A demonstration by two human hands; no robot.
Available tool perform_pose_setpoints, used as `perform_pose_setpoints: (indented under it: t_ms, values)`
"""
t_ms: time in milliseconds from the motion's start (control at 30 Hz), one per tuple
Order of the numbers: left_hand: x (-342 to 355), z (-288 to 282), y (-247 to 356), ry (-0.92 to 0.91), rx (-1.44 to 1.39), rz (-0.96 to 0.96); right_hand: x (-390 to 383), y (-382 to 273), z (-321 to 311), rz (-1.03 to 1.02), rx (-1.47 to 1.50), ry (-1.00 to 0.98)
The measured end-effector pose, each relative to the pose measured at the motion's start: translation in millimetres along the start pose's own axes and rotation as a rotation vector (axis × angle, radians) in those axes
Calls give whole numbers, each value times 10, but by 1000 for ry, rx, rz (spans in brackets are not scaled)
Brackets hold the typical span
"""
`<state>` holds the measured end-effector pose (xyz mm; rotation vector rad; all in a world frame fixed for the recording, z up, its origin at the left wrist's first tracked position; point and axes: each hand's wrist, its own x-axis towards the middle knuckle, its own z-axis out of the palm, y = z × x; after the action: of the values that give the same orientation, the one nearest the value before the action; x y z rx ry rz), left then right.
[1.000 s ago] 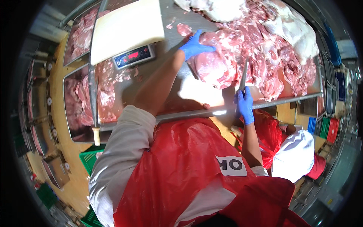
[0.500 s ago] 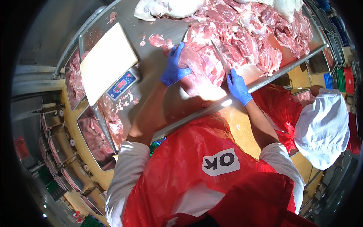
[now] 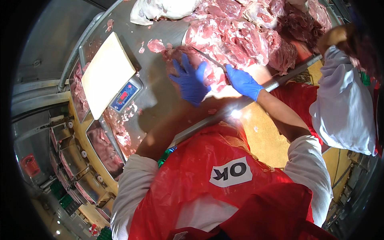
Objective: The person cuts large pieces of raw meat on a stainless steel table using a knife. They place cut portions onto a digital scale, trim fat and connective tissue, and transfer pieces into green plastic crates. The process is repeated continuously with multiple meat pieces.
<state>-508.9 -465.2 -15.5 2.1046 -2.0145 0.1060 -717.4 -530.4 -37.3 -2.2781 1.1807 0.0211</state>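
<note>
My left hand [image 3: 189,83], in a blue glove, lies with spread fingers on a piece of raw pink meat [image 3: 172,56] near the table's front edge. In my right hand [image 3: 245,83], also blue-gloved, is a knife [image 3: 210,59]. Its narrow blade points away and to the left, over the meat just beyond my left fingers. I cannot tell how deep the edge sits. A heap of raw meat [image 3: 244,40] spreads out behind and to the right of the knife. A small meat scrap [image 3: 156,45] lies by the piece's far left side.
Left on the steel table [image 3: 160,80], a white board [image 3: 109,74] rests over a digital scale [image 3: 126,96]. Meat-filled trays [image 3: 105,149] stand along the left edge. A large pale-skinned piece [image 3: 160,11] lies at the back. Close on the right, a co-worker's white sleeve [image 3: 340,100] reaches the table edge.
My left hand has shifted from gripping the meat's left side to lying flat on it. The knife has swung left over that piece. The co-worker has leaned in toward the table's right end.
</note>
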Motion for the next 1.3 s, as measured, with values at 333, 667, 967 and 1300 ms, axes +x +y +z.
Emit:
perform_pose_setpoints:
  t_ms: [333, 667, 967, 1300]
  values:
    - [170, -137, -477, -48, -90, 95, 347, -208, 16, -11, 258, 269]
    - [-817, -344, -968, -88, -50, -4, 648, -879, -96, -166, 117, 142]
    - [-2025, -564, -1657, -82, -68, -72, 636, -1326, 283, -11, 322, 246]
    - [-1927, -639, -1724, 88, -97, 34, 206, -1608, 180, 87, 427, 411]
